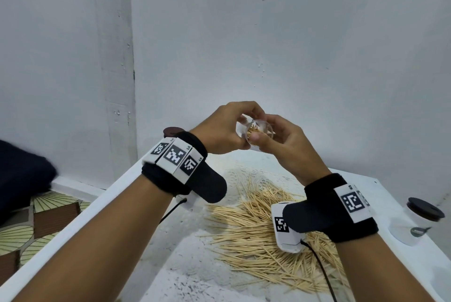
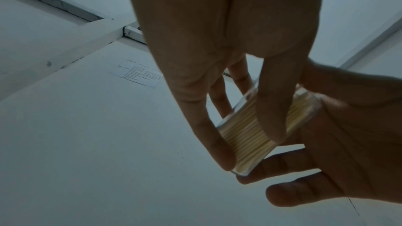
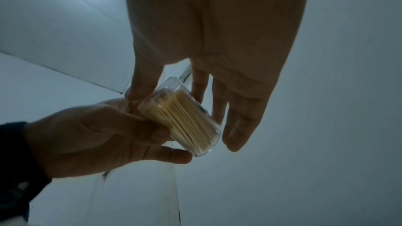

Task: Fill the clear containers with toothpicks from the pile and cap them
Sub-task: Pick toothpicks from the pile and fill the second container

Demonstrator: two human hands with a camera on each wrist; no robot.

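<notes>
Pile of toothpicks point(image 1: 266, 226): loose on the white table point(image 1: 175, 240), below both wrists.
Left hand point(image 1: 225, 128): fingers curled round the clear container point(image 1: 259, 132), lifted above the table.
Right hand point(image 1: 284, 142): thumb and fingertips pinch the same container, packed with toothpicks.
Capped container point(image 1: 418, 218): far right on the table.

A container point(image 1: 259, 134) packed with toothpicks is held up between the left hand point(image 1: 224, 131) and right hand point(image 1: 285, 142), above the pile point(image 1: 263, 233) lying on the tabletop point(image 1: 185, 265). A capped container point(image 1: 421, 217) stands right of the pile, near the tabletop's right edge.
</notes>
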